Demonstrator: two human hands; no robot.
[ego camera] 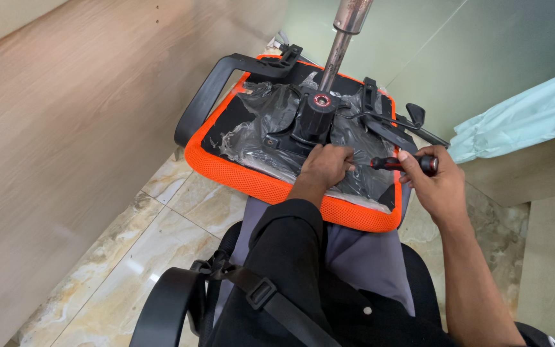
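An upturned office chair seat [239, 175] with an orange mesh edge rests on my lap, its black underside wrapped in clear plastic. A black tilt mechanism [313, 122] is at its middle, with a metal gas cylinder [338, 48] standing up from it. My left hand [325, 166] rests closed on the mechanism's near plate, next to the screwdriver's tip. My right hand [435, 183] grips a screwdriver [406, 163] with a red and black handle, pointing left toward my left hand.
A black armrest [210, 96] curves off the seat's left side, and levers [412, 122] stick out on the right. A wooden panel [65, 128] runs along the left. Marble floor tiles [162, 225] lie below, a light blue cloth [521, 112] at the right. A black chair arm [162, 308] sits near me.
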